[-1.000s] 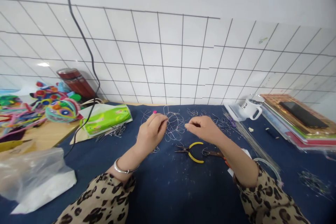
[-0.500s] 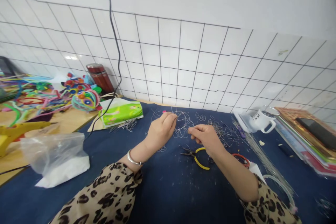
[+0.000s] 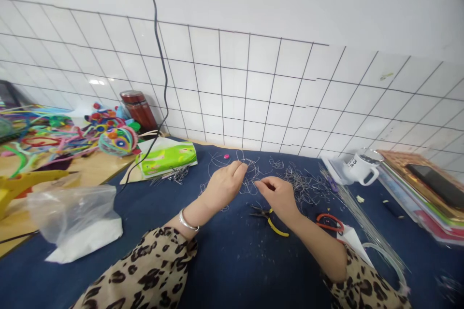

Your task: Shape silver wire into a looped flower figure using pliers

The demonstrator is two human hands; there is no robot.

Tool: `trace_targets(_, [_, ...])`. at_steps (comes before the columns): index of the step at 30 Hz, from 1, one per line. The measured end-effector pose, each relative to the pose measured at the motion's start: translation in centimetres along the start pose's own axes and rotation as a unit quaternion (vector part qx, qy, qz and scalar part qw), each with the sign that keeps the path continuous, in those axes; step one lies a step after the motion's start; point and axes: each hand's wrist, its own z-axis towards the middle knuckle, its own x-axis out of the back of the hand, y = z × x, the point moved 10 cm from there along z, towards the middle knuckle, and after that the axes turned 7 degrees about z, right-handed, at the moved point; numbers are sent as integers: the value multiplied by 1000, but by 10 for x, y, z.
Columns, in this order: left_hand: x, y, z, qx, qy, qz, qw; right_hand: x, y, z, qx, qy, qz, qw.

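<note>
Thin silvery wire [image 3: 253, 166], bent into loops, shows between and behind my hands above the dark blue cloth. My left hand [image 3: 225, 184] is closed, its fingertips pinching the wire; a silver bangle circles that wrist. My right hand [image 3: 279, 197] has thumb and index finger pressed together at the wire's lower right side. How the strands run inside the fingers is too fine to make out. Below the right hand lie yellow-handled pliers [image 3: 272, 224], partly covered by it. A small pink item [image 3: 226, 157] rests just beyond my left hand.
Tangled wire pieces [image 3: 304, 186] and long straight wires [image 3: 366, 217] lie at right, near red-handled pliers [image 3: 330, 222] and a white mug [image 3: 362, 169]. At left are a green tissue pack [image 3: 168, 158], a plastic bag [image 3: 85, 222], a red flask [image 3: 138, 111] and a yellow glue gun [image 3: 31, 183].
My right hand has shifted slightly left and down, now covering more of the yellow pliers. My left hand has dipped a little, still at the wire. The view has tilted slightly upward.
</note>
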Motion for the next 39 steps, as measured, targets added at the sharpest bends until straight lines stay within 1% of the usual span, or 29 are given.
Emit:
trace_targets(5, [-5, 4, 1, 22, -30, -66, 997, 1, -9, 4, 68, -6, -62, 996])
trace_targets(9, [-3, 6, 4, 50, -40, -128, 990, 2, -17, 3, 132, -1, -132, 982])
trace_targets(13, [-2, -5, 8, 107, -55, -193, 974, 3, -21, 2, 158, 2, -146, 977])
trace_targets(16, [-2, -18, 11, 142, -56, -234, 960, 1, -33, -3, 207, -11, -140, 968])
trace_targets(20, [-1, -27, 13, 157, -52, -253, 953, -8, -50, -15, 290, -37, -173, 940])
trace_targets(22, [-2, -27, 12, 156, -54, -257, 952, -11, -53, -19, 309, -40, -197, 929])
trace_targets(25, [-2, -23, 12, 147, -59, -265, 951, -15, -54, -21, 309, -37, -210, 927])
trace_targets(32, [-4, -12, 11, 128, -82, -259, 954, -11, -41, -10, 223, -24, -182, 957])
trace_targets(39, [-2, -3, 10, 108, -86, -239, 961, -13, -35, -7, 204, -37, -195, 959])
